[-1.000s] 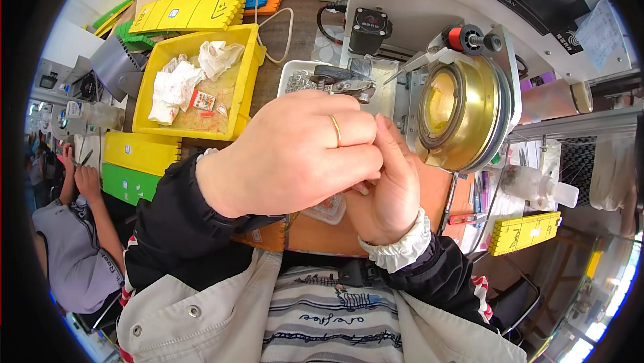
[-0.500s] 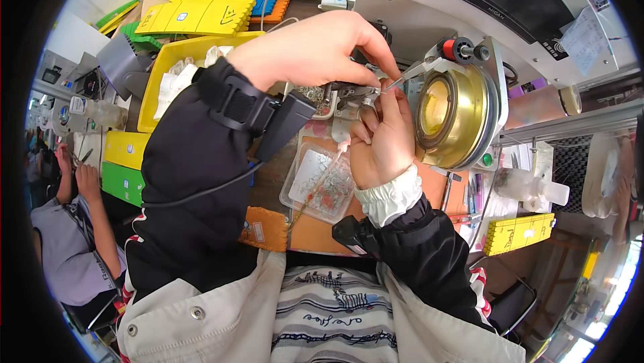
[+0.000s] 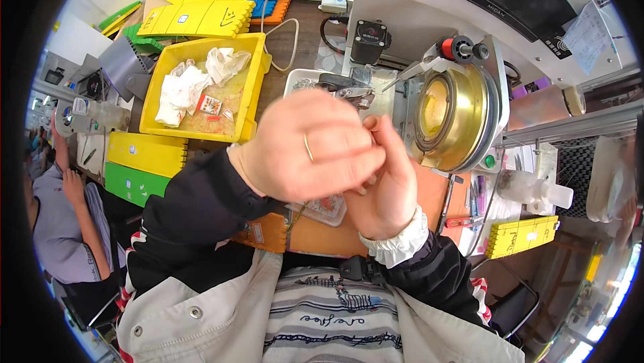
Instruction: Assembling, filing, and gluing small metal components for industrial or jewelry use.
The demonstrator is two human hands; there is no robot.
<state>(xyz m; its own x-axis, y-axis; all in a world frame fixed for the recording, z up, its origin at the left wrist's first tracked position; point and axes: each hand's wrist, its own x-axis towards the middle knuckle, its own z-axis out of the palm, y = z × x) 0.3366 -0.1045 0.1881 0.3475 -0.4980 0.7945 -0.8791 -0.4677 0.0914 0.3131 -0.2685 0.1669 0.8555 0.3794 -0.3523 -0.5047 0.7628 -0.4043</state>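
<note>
My left hand [image 3: 318, 148], slightly blurred and wearing a thin gold ring, is closed in front of my chest, its back toward me. Its fingertips meet my right hand [image 3: 386, 185], whose thumb points up and whose other fingers curl behind the left. Whatever lies between them is hidden. Partly covered below the hands is a clear plastic box [image 3: 329, 211] of small pieces. Just beyond them, dark metal clamp-like tools [image 3: 349, 88] lie by a white tray [image 3: 295, 81]. A brass-coloured round drum [image 3: 463, 118] with a thin metal arm [image 3: 419, 68] stands right of my hands.
A yellow bin [image 3: 251, 88] with white cloths stands to the left, near yellow toothed boards [image 3: 198, 18]. A machine with a dark screen [image 3: 503, 1] rises at the back right. Red-handled pliers [image 3: 463, 221] lie at right. A co-worker [image 3: 67, 209] sits at far left.
Both hands have drawn back toward me from the metal arm's tip. My left hand has turned and dropped over the plastic box, uncovering the yellow bin and a black motor-like block.
</note>
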